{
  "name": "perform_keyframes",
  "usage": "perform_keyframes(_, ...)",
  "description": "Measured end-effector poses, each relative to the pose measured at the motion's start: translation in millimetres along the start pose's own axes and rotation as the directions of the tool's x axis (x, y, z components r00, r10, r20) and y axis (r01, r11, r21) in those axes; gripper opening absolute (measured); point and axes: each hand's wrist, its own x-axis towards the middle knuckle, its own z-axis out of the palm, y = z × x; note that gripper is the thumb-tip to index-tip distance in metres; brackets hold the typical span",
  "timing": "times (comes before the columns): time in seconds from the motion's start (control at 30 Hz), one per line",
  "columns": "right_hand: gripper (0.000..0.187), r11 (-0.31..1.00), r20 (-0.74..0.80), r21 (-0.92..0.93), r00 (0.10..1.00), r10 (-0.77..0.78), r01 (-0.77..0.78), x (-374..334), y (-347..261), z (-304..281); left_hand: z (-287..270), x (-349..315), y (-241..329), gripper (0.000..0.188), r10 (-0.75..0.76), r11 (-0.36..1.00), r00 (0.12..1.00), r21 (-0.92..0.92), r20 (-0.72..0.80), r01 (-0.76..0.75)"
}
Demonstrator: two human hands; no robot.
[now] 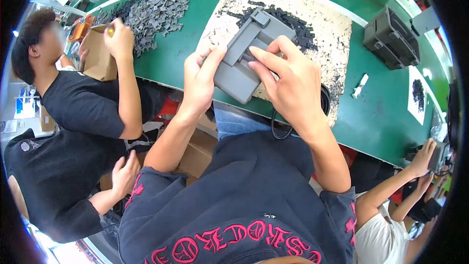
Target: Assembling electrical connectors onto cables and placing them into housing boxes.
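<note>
Gray housing (237, 82) in left hand (199, 76), tilted over tabletop (371, 124) near edge.
Left hand clamps its left side, thumb on top. Right hand (290, 78) works at its upper face, thumb and fingertips bunched; can't tell whether they pinch a part. Beyond the housing, black pieces (299, 27) lie on a pale board (334, 32); gray pieces (159, 14) heap left of it, syringe (360, 86) and gray case (388, 41) to its right.

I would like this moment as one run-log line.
Left hand: holds grey boxy plastic-looking housing | right hand: fingers at its middle | beyond: small flat black pieces on rectangular beige board
</note>
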Motion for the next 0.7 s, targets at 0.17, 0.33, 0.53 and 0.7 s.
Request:
perform_keyframes(0.17, 0.019, 0.997, -0.023, 0.068, 0.999, 0.024, -0.022, 2, -5, 16, -6, -5, -1, 0.019, 0.03, 0.992, 0.999, 0.121, -0.025, -0.027)
perform_keyframes(0.33, 0.019, 0.972, -0.049, 0.208, 0.991, 0.122, -0.109, -10, -4, 30, -19, -12, -14, 0.016, 0.051, 0.998, 0.996, 0.041, -0.071, -0.048)
perform_keyframes(0.53, 0.011, 0.944, 0.049, 0.307, 0.992, 0.115, -0.124, -5, 3, 45, -31, -6, -42, 0.015, 0.002, 0.999, 0.989, 0.048, -0.15, 0.005)
perform_keyframes(0.7, 0.006, 0.996, 0.182, 0.083, 0.983, 0.019, -0.034, 15, 1, 61, -41, 6, -63, 0.019, -0.092, 0.995, 0.967, -0.053, -0.237, 0.081)
